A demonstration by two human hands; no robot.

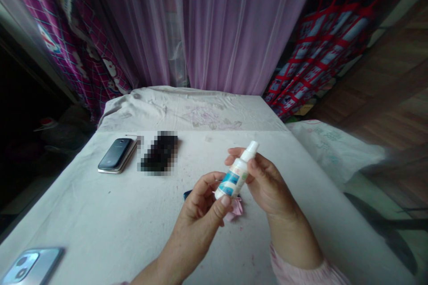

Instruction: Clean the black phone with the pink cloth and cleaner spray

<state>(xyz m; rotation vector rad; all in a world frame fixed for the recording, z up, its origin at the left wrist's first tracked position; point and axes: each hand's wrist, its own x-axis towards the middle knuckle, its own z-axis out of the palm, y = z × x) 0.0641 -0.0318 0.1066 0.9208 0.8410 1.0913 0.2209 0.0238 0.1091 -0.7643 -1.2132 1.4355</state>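
Observation:
A small white spray bottle (233, 178) with a blue and white label is held tilted above the table, its capped top pointing up and right. The fingers of my left hand (203, 209) grip the bottle near its base, thumb on the front. My right hand (267, 182) closes around the upper part, with the thumb by the neck. Below the bottle, partly hidden by my hands, lies a pink cloth (235, 210). A dark blue edge of some object (187, 194) peeks out behind my left fingers.
On the white tablecloth (133, 231), stacked phones (116, 155) lie at the left beside a pixelated dark object (159, 153). A light blue phone (31, 267) rests at the near left corner. Purple curtains (220, 26) hang behind the table; a white plastic bag (334, 147) is at the right.

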